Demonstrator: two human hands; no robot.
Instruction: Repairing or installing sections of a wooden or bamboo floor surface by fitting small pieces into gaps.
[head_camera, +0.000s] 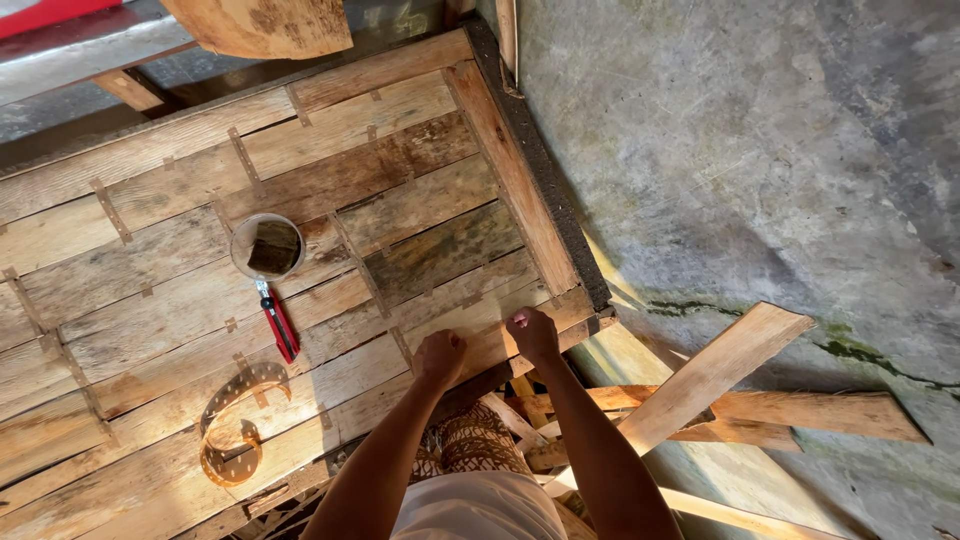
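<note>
1. Head view, the work: the person is standing over a large wooden panel (300, 200) made of patched planks joined with small metal strips. It is lying flat above a concrete floor (780, 150).
2. Head view, left hand: the left hand (440, 355) is resting knuckles-up on the panel's near edge plank. Its fingers are curling under into a loose fist, and nothing is showing inside it.
3. Head view, right hand: the right hand (532, 332) is sitting just beside the left one, close to the panel's near right corner. Its fingertips are bunching together against the wood. Whether they are pinching something small cannot be told.
4. Head view, things nearby: a round tin (268, 246) is standing on the planks, with a red-handled cutter (280, 325) lying just below it. A curl of perforated metal strap (235, 425) is lying further towards the person. All three are well apart from both hands.
5. Head view, surroundings: loose boards (720, 370) are lying crossed on the floor to the right, below the panel's edge.
6. Judgement: the step in hand seems to be close work at the near edge plank, with both hands bearing on it. Any further move there is calling for a steady left hand and careful fingertip placement at the corner.
</note>
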